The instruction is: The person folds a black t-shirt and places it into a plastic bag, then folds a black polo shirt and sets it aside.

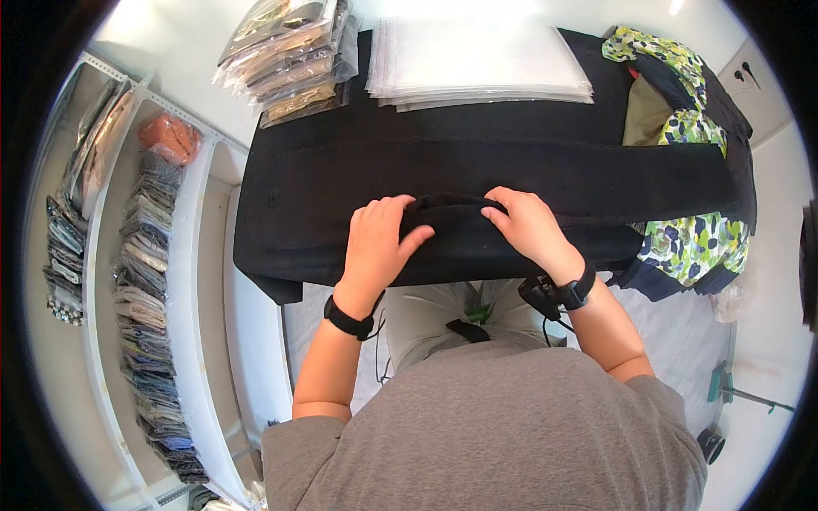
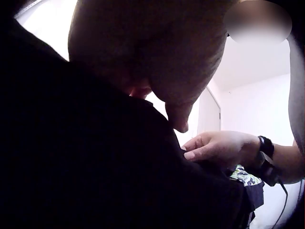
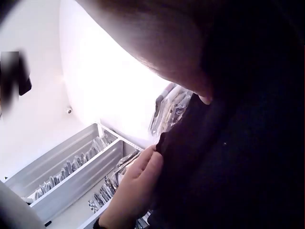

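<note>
Left hand (image 1: 377, 238), thumb spread wide, touches one end of a raised fold (image 1: 457, 201); right hand (image 1: 532, 226) pinches the other. Black garment (image 1: 579, 175) stretches crosswise just beyond both, its long axis left-to-right.

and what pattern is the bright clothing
The clothing has green, yellow, navy and white blotches, clearest in head view.

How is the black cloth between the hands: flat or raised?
Raised: a ridge of the black cloth runs between the left hand and right hand; farther right, it lies flat.
</note>
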The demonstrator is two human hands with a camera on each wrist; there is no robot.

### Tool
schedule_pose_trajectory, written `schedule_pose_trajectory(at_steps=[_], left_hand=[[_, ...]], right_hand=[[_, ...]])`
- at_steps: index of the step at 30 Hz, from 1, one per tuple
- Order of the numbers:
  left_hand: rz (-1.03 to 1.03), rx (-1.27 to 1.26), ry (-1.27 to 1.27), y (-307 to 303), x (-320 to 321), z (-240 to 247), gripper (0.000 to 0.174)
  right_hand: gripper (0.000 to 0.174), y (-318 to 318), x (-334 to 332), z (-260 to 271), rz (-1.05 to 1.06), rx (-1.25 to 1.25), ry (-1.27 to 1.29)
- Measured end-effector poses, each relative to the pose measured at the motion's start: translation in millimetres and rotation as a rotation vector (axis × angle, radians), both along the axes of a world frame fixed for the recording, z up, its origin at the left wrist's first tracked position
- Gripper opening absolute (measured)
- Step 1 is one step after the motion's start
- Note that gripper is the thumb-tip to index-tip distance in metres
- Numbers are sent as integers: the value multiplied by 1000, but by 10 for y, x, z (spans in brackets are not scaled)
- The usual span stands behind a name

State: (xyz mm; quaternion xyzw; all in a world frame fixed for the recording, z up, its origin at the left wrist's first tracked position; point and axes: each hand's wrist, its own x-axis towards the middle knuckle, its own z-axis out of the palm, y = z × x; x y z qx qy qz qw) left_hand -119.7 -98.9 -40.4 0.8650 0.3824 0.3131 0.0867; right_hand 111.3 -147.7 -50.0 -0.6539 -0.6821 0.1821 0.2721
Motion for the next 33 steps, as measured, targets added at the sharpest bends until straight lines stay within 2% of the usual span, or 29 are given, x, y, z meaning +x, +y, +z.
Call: schedule_pose_trajectory(at_steps=[3, 6, 8, 10, 11, 13, 15, 18, 20, 23, 25, 27, 31, 33], left_hand=[[-55, 67, -3, -12, 12, -27, 26], [-24, 12, 56, 75, -16, -120, 25], [25, -115, 124, 119, -20, -130, 28], [12, -155, 95, 149, -28, -136, 29], [-2, -195, 68, 166, -29, -139, 31], [-10, -208, 77, 188, -21, -132, 31], [-14, -220, 88, 208, 1, -139, 32], [85, -177, 158, 168, 109, -95, 23], [230, 286, -48, 21, 266, 61, 14], [76, 163, -88, -101, 273, -147, 17], [101, 141, -19, -168, 286, -167, 21], [150, 119, 61, -170, 293, -228, 24], [158, 90, 124, -175, 294, -209, 24], [163, 66, 98, -182, 297, -194, 23]], right_hand=[[21, 27, -5, 37, -15, -42, -11], [21, 44, 32, 4, 19, -9, 18], [20, 12, 47, 33, 49, 10, 54], [20, -61, 60, 169, 160, 32, 273], [20, -67, 74, 157, 157, 32, 271], [20, -87, 102, 86, 251, 97, 78], [18, -63, 15, 26, 171, 92, 40], [21, 18, -90, -27, 44, 141, -137], [20, 55, -142, -74, 28, 163, -191], [19, 108, -185, -143, -6, 175, -262], [20, 126, -195, -92, -33, 164, -292], [19, 111, -200, 18, -62, -57, -255], [26, -60, 68, 34, -23, 34, -87], [24, -174, 442, 101, -107, -91, -103]])
